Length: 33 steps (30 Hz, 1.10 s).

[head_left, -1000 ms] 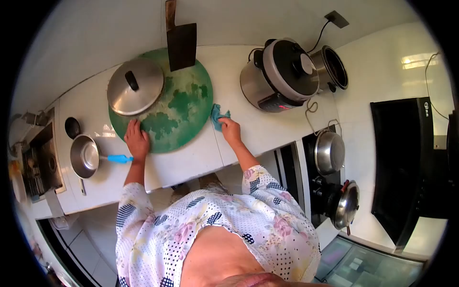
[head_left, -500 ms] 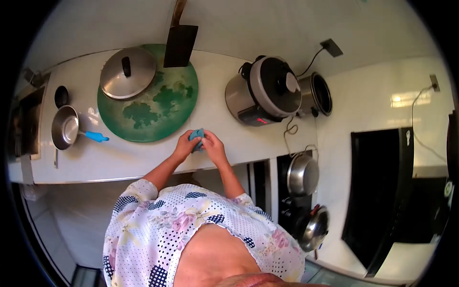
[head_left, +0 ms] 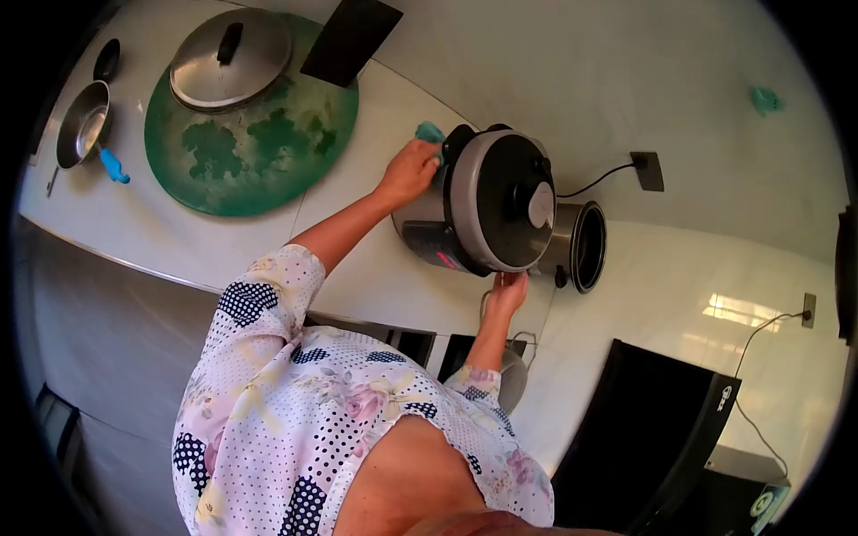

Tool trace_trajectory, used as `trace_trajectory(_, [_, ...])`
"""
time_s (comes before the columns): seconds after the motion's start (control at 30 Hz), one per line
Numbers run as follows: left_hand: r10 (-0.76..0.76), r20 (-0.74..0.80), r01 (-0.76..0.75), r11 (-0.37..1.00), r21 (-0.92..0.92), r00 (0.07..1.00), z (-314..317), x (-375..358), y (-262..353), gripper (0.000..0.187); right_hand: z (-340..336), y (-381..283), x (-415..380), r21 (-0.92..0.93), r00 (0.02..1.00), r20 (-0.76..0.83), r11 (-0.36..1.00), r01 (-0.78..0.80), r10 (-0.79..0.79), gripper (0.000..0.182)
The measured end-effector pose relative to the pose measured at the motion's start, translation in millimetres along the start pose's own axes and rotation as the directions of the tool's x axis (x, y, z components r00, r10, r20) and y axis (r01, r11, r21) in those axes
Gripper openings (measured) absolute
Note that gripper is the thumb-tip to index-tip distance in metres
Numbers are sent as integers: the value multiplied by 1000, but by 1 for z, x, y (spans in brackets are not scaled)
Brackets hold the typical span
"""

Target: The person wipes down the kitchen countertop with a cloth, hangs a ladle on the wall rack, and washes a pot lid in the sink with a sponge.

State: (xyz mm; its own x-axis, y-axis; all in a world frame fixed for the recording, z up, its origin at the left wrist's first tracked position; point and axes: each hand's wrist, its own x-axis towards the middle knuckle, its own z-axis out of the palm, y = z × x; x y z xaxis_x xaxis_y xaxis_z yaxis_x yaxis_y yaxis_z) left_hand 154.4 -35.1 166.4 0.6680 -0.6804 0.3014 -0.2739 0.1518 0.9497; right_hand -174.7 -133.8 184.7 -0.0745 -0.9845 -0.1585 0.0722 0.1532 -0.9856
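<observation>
My left hand (head_left: 411,172) is closed on a blue-green cloth (head_left: 429,132), which sticks out past the fingers. It presses against the left side of a steel and black electric pressure cooker (head_left: 474,201), by the black side handle. On the opposite side my right hand (head_left: 508,292) grips the cooker's lower right edge; its fingertips are partly hidden there. The cooker's black lid (head_left: 514,205) is on, and red digits glow on the front panel (head_left: 438,248).
A steel pot (head_left: 585,246) stands right of the cooker, near a wall socket (head_left: 648,171) with a cable. At left lie a green round board (head_left: 250,170), a steel lid (head_left: 232,58), a dark cleaver blade (head_left: 351,40) and a small blue-handled pan (head_left: 85,125).
Both hands have moved apart and right, from in front of the board to either side of the cooker. The cloth, earlier between both hands, is now in the left. The view has turned right.
</observation>
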Motion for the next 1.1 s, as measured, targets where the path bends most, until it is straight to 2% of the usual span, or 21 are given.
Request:
trace_trajectory(0.03, [80,12,-81,996,46,997,6,1,-1,31,11,-2,11,17,1000,-15,1000,18,-17,37])
trace_trajectory(0.07, [125,0,-124,990,62,992,8,1,-5,31,20,-6,19,174,997,12,982,-78,77,39])
trace_trajectory(0.13, [210,-21,-207,973,99,977,7,-5,-24,30,56,-23,-5,295,997,73,955,-44,23,43])
trace_trajectory(0.17, [159,27,-161,974,161,987,5,-12,-37,30,67,-23,-16,351,995,103,936,-33,-4,45])
trace_trajectory(0.23, [47,110,-78,954,289,993,4,-30,-71,29,74,-9,-21,342,990,140,940,-23,-27,47])
trace_trajectory(0.33, [-122,139,68,936,345,983,9,-58,-112,30,79,-5,-22,334,980,196,942,-39,-29,49])
trace_trajectory(0.4, [-289,160,282,957,61,944,44,-78,-165,34,81,-9,-27,335,981,194,941,-46,-22,49])
trace_trajectory(0.47, [-223,87,226,974,-28,971,46,-79,-149,37,90,-14,-34,346,986,167,937,-44,-16,50])
trace_trajectory(0.53, [89,-71,-79,988,130,993,19,-79,-46,40,90,-12,-32,331,983,182,943,-33,-30,49])
trace_trajectory(0.6, [98,-93,-87,990,114,991,17,-84,-35,42,88,-8,-30,316,984,174,949,-17,-40,49])
trace_trajectory(0.63, [99,-103,-89,991,103,990,17,-87,-32,43,85,-6,-29,306,986,162,952,-7,-45,48])
trace_trajectory(0.67, [32,-85,-17,986,163,996,18,-94,-46,39,84,-5,-28,299,987,152,954,6,-54,48])
trace_trajectory(0.77, [-223,197,130,908,399,955,13,-110,-102,36,79,-3,-24,319,987,160,947,-31,-22,47])
trace_trajectory(0.8, [-269,169,174,886,430,948,17,-109,-98,32,77,-4,-23,323,985,172,946,-38,-19,47])
trace_trajectory(0.9, [-255,-111,274,937,216,961,31,-107,-83,31,76,-3,-23,323,986,166,945,-53,-2,47])
trace_trajectory(0.93, [-268,-138,283,953,106,954,22,-98,-56,30,77,-4,-24,311,990,140,949,-51,7,47])
trace_trajectory(1.03, [-3,-244,-14,998,-69,970,18,-72,-3,31,74,0,-22,284,989,145,958,-23,-20,47])
trace_trajectory(1.1, [57,-228,-65,998,-28,972,21,-69,-2,32,70,4,-18,280,988,151,960,-2,-42,46])
